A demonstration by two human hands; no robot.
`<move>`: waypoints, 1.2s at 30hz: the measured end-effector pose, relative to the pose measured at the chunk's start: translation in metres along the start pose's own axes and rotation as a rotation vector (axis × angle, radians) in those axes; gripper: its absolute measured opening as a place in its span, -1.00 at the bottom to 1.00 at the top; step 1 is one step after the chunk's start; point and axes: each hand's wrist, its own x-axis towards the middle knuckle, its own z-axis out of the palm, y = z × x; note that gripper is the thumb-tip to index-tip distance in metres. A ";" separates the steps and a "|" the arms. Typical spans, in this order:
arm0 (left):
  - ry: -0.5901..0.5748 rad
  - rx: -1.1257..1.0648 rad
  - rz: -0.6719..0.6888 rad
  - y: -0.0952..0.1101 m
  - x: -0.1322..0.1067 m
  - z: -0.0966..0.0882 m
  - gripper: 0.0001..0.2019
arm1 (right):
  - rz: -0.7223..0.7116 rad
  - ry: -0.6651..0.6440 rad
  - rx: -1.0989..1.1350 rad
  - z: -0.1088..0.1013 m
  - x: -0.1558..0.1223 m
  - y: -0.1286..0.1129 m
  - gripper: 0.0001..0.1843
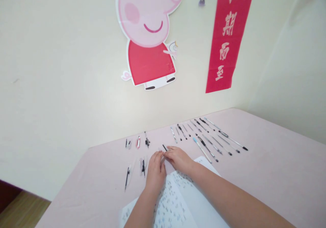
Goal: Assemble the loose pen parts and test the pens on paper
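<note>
The left hand (156,171) and right hand (179,158) are pinching one pen (164,148) together; a slipping part could be rolling among the spare pens (211,141)

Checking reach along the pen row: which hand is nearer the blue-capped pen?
Right. The right hand lies just beside the blue-capped pen; the left hand is farther off, on the right hand's other side.
</note>
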 end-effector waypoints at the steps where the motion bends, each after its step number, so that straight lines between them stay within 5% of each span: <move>1: -0.015 0.011 0.011 -0.001 0.000 0.001 -0.56 | -0.011 0.008 0.004 0.000 0.000 0.001 -0.80; 8: -0.129 0.031 0.094 0.000 0.000 0.000 -0.55 | -0.057 0.027 0.060 0.000 0.001 0.006 -0.84; 24: -0.081 -0.055 -0.015 0.006 0.002 -0.004 -0.60 | 0.002 0.025 0.020 -0.004 -0.002 0.005 -0.85; 36: -0.100 0.129 0.021 0.014 0.004 -0.015 -0.59 | 0.017 0.031 0.019 -0.006 -0.003 0.004 -0.81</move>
